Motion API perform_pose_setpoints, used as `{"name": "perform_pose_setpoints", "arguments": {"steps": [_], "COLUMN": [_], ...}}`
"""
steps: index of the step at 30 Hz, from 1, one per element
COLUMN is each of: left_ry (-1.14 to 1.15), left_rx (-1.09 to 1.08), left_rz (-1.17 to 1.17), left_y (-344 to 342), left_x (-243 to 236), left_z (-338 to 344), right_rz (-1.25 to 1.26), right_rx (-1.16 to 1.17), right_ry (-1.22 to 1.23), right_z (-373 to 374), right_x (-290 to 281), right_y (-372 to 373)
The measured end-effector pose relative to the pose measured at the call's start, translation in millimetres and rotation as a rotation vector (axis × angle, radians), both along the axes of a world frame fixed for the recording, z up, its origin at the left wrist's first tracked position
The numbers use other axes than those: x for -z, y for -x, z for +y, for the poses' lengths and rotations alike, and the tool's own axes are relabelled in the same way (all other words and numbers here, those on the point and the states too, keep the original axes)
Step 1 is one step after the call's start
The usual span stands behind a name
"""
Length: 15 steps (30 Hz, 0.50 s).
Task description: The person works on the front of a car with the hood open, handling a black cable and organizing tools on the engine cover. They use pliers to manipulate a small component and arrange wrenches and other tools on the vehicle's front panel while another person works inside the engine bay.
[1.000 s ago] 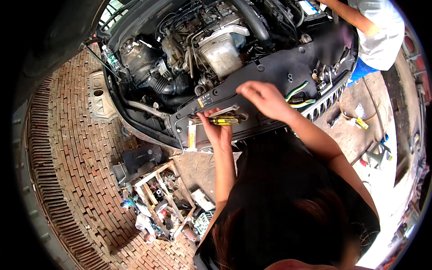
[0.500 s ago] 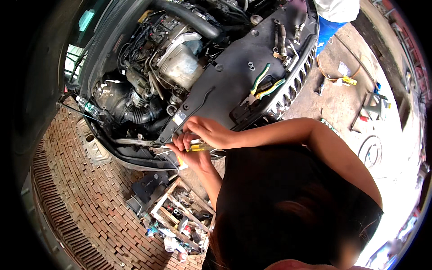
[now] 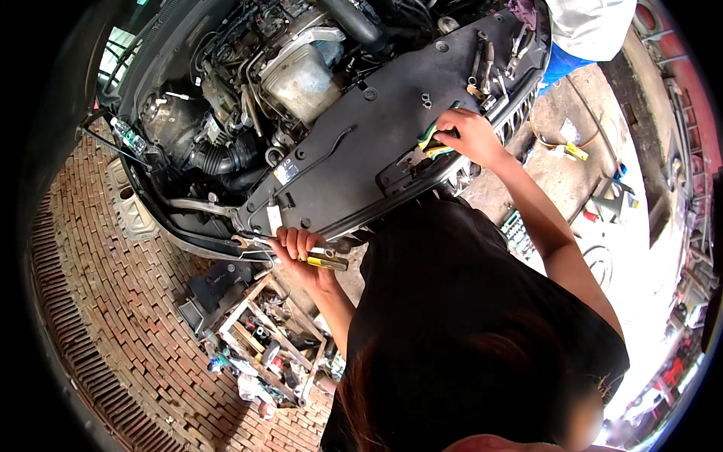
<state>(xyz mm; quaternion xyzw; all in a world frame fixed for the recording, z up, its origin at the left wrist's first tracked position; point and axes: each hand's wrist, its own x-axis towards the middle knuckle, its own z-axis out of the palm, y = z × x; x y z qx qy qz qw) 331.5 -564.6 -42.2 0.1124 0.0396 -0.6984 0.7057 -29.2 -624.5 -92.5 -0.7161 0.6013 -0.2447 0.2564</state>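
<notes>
My left hand [image 3: 300, 255] is closed on a yellow-handled tool [image 3: 329, 261] and a metal spanner [image 3: 242, 242] over the front edge of the black plastic cover [image 3: 354, 173]. A white label-like strip [image 3: 274, 220] lies just above it. Farther right on the cover, my right hand [image 3: 467, 135] has its fingers curled onto green-and-yellow handled pliers [image 3: 429, 134], partly hiding them. A few spanners and sockets [image 3: 486, 68] lie beyond that hand, near a small metal piece [image 3: 426, 100] and a purple cloth [image 3: 523, 13].
An open engine bay [image 3: 297, 87] holds a plastic bottle [image 3: 129, 137] at its left. A co-worker's blue-clad leg [image 3: 565, 64] is top right. Below are a wooden crate of parts [image 3: 275, 343], a black engine cover [image 3: 215, 286], and a green tool case [image 3: 518, 232] on the ground.
My right hand has left the left hand and moved right onto the pliers. My left hand still holds its tools. The whole view has shifted between frames.
</notes>
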Motion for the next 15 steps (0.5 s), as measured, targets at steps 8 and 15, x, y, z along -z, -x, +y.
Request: {"name": "perform_pose_setpoints", "arguments": {"steps": [8, 15], "left_ry": [-0.032, -0.065], "left_rx": [0.038, 0.030], "left_rz": [-0.005, -0.088], "left_y": [16.9, 18.3], "left_x": [0.9, 3.3], "left_z": [-5.8, -5.8], "right_rz": [0.203, 0.315], "right_rx": [-0.083, -0.107], "right_ry": [0.040, 0.077], "right_z": [18.2, 10.8], "right_x": [38.8, 42.2], "right_y": [2.3, -4.7]}}
